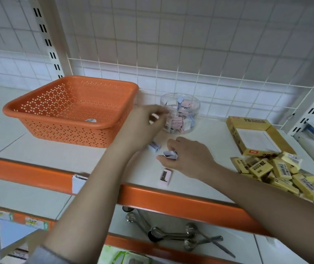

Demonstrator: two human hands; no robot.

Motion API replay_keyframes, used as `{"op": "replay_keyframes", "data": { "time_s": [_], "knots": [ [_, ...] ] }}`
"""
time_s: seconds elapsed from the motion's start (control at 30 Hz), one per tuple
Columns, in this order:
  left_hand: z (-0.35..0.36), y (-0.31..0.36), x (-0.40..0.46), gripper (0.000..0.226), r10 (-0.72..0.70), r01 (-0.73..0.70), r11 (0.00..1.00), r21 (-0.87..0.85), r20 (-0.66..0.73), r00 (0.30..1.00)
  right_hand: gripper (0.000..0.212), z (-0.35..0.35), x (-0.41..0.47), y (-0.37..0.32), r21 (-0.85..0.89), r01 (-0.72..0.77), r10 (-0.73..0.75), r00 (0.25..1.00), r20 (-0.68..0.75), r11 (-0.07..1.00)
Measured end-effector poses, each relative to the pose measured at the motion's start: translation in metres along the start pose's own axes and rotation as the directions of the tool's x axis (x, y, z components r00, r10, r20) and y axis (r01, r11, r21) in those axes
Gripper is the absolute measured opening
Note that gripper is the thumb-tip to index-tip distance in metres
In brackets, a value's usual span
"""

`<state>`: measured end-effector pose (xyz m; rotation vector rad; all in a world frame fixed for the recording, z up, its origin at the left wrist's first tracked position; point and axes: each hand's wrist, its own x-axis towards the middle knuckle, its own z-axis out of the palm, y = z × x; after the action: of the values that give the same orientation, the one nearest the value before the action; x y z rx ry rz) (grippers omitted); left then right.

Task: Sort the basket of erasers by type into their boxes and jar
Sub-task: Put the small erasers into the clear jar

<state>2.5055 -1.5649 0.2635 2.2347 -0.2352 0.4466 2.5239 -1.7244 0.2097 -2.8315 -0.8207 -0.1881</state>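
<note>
Nearest the camera, spoons (173, 235) lie on the lower shelf, under the orange edge of the work shelf (38, 149). On that shelf, a pink eraser (165, 176) lies flat near the front edge, just beside the right hand (188, 157), whose fingers are curled round a pale lilac eraser (169, 155), pressed low to the surface. To its right sits a loose heap of yellow erasers (278, 174), spilling toward the front edge, w/ their open yellow box (255, 138) behind them, seemingly empty. A blue eraser (154, 146) lies partly hidden under the left wrist. The left hand (144, 126) is raised just beside the jar (180, 113), fingertips pinched on something small and pale (blurred; prob. a pastel eraser). The jar is already well filled w/ pink, blue and white pieces. Farthest left, the basket (72, 111) looks almost empty, one small item at its bottom.

Risks, as a judgement: the left hand, close to the jar wall, could knock it; the pink eraser near the lip could be swept off by the right forearm; the yellow heap could slide over the edge.
</note>
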Motion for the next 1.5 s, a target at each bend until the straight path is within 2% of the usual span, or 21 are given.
{"op": "replay_keyframes", "data": {
  "time_s": [0.07, 0.17, 0.27, 0.37, 0.47, 0.53, 0.6, 0.73, 0.83, 0.9, 1.0, 1.1, 1.2, 1.27, 1.37, 1.5],
  "knots": [
    [0.003, -0.009, -0.019, 0.018, -0.064, 0.064, 0.998, -0.022, -0.032, 0.997, 0.044, -0.007, 0.0, 0.004, 0.053, -0.052, 0.055, 0.997, -0.047, 0.997],
    [0.011, -0.025, -0.033, 0.019, -0.164, 0.168, 0.984, 0.064, -0.063, 0.984, 0.043, -0.029, 0.013, 0.012, 0.265, -0.139, 0.197, 0.958, -0.207, 0.954],
    [0.021, -0.035, -0.038, 0.037, -0.223, 0.204, 0.945, 0.254, 0.048, 0.974, 0.042, -0.062, 0.042, 0.016, 0.461, -0.167, 0.31, 0.916, -0.254, 0.871],
    [0.029, -0.038, -0.039, 0.043, -0.249, 0.197, 0.925, 0.324, 0.126, 0.96, 0.039, -0.085, 0.08, 0.019, 0.558, -0.222, 0.36, 0.921, -0.149, 0.8],
    [0.033, -0.042, -0.038, 0.032, -0.204, 0.177, 0.942, 0.285, 0.068, 0.977, 0.039, -0.097, 0.101, 0.023, 0.705, -0.293, 0.371, 0.928, 0.046, 0.646],
    [0.034, -0.043, -0.037, 0.026, -0.198, 0.178, 0.946, 0.273, 0.049, 0.979, 0.053, -0.1, 0.101, 0.025, 0.692, -0.343, 0.393, 0.915, 0.093, 0.635],
    [0.034, -0.042, -0.036, 0.023, -0.207, 0.186, 0.941, 0.283, 0.049, 0.977, 0.057, -0.101, 0.092, 0.028, 0.676, -0.324, 0.399, 0.916, 0.048, 0.662],
    [0.032, -0.039, -0.031, 0.02, -0.286, 0.259, 0.932, 0.252, 0.074, 0.955, 0.037, -0.093, 0.054, 0.033, 0.727, -0.268, 0.377, 0.926, 0.014, 0.632],
    [0.026, -0.031, -0.023, 0.02, -0.299, 0.282, 0.943, 0.178, 0.08, 0.951, 0.021, -0.08, 0.018, 0.036, 0.621, -0.228, 0.299, 0.954, -0.011, 0.75],
    [0.019, -0.015, -0.014, 0.019, -0.231, 0.225, 0.968, 0.108, 0.053, 0.971, 0.014, -0.069, -0.005, 0.033, 0.542, -0.175, 0.184, 0.982, 0.038, 0.822],
    [0.009, 0.014, 0.013, 0.023, -0.07, 0.071, 0.995, 0.074, -0.017, 0.997, 0.009, -0.052, -0.032, 0.024, 0.481, -0.114, 0.016, 0.979, 0.203, 0.869],
    [0.007, 0.028, 0.055, 0.022, -0.008, 0.007, 0.998, 0.07, 0.017, 1.0, 0.026, -0.04, -0.043, 0.01, 0.453, -0.035, -0.104, 0.955, 0.279, 0.891],
    [0.013, 0.022, 0.089, 0.032, -0.031, 0.005, 0.984, 0.18, 0.143, 0.989, 0.041, -0.032, -0.042, 0.0, 0.416, 0.064, -0.185, 0.949, 0.257, 0.907],
    [0.016, 0.016, 0.099, 0.042, -0.069, 0.011, 0.957, 0.288, 0.191, 0.979, 0.043, -0.028, -0.041, -0.005, 0.392, 0.118, -0.228, 0.942, 0.247, 0.913],
    [0.018, 0.004, 0.098, 0.037, -0.122, 0.016, 0.913, 0.407, 0.236, 0.964, 0.033, -0.022, -0.038, -0.007, 0.375, 0.184, -0.279, 0.936, 0.216, 0.909],
    [0.02, -0.006, 0.085, 0.03, -0.195, 0.085, 0.925, 0.369, 0.27, 0.943, 0.022, -0.034, -0.024, 0.006, 0.341, 0.142, -0.21, 0.962, 0.172, 0.929]
  ]
}}
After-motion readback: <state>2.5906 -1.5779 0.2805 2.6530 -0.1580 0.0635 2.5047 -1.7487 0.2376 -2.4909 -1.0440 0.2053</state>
